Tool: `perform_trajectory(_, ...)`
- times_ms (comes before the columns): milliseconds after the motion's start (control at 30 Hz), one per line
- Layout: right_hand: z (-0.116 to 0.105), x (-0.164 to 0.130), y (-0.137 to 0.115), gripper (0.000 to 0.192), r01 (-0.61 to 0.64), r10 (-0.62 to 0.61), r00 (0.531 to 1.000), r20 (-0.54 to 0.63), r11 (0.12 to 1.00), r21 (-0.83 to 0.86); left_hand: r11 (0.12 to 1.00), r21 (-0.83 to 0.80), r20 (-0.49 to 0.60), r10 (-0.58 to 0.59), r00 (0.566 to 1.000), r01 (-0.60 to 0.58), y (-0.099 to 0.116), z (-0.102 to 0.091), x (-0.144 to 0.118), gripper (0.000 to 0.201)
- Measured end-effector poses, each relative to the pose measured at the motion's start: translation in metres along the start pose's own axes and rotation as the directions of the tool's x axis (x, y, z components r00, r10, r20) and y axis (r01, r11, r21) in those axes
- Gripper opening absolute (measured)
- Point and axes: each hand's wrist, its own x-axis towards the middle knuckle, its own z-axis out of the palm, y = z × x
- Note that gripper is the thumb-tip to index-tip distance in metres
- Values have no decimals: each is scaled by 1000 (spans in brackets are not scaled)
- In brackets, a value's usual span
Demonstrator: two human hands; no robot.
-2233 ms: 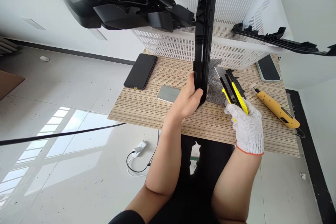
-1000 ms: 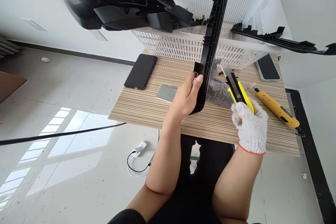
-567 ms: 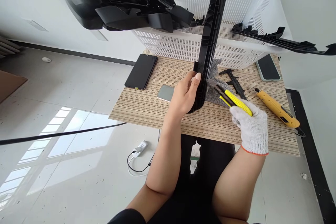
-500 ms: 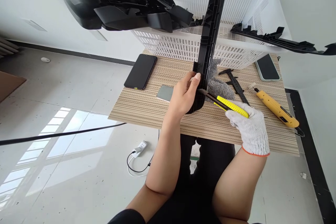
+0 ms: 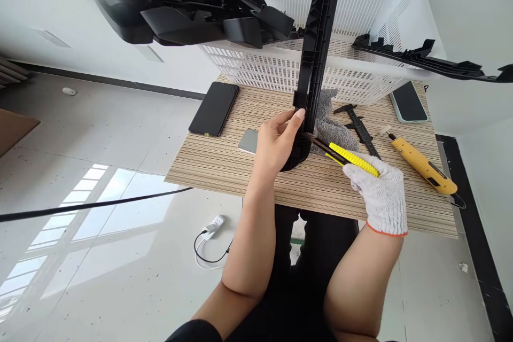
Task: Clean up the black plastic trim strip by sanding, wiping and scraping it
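Note:
My bare left hand (image 5: 278,141) is closed around the lower part of a long black plastic trim piece (image 5: 315,59). The piece rises away from me, past the basket's front wall, with its ribbed side showing. In a white knit glove with an orange cuff, my right hand (image 5: 379,189) grips a yellow and black utility knife (image 5: 352,159). Its blade points left, and the tip is at the ribbed edge of the trim, just below my left thumb. Whether the blade touches the plastic I cannot tell. A grey cloth (image 5: 332,125) lies behind the knife.
A white plastic basket (image 5: 264,69) holds more black trim parts (image 5: 200,16), some jutting out left and right. On the striped table (image 5: 224,165) lie a black phone (image 5: 214,108), a second phone (image 5: 409,102), a grey flat object (image 5: 248,140), calipers (image 5: 363,131) and a yellow rotary tool (image 5: 425,165).
The trim piece has shifted slightly left, and my left hand with it. My right hand and the knife have also moved a little left and up.

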Motion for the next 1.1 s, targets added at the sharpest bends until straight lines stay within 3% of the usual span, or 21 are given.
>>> perform_trajectory(67,0,0,1,37,10,-9,999,-36,999,33,1000,-10,-20,-1,1000,0,0,0,0,41)
perform_trajectory(200,1,0,1,38,3,-3,1000,5,999,38,999,-43,-50,-12,999,10,3,1,-1,44)
perform_trajectory(300,2,0,0,37,4,2,998,-60,995,104,997,-64,-63,-40,997,36,5,1,-1,44)
perform_trajectory(467,5,0,-2,36,-32,34,999,-20,994,103,997,-66,-85,-56,995,51,4,1,-1,41)
perform_trajectory(533,6,0,-3,35,-32,42,996,-75,990,137,997,-64,-80,-57,995,52,4,1,-1,41)
perform_trajectory(667,8,0,-3,38,-52,57,998,-38,993,106,997,-57,-71,-51,996,47,4,1,-1,42)
perform_trajectory(1000,1,-1,0,38,-26,36,997,-72,990,140,998,-51,-68,-43,997,40,5,0,-1,43)
perform_trajectory(1100,-10,-2,2,37,-85,83,996,44,996,40,998,-53,-62,-33,998,29,4,-1,-2,43)
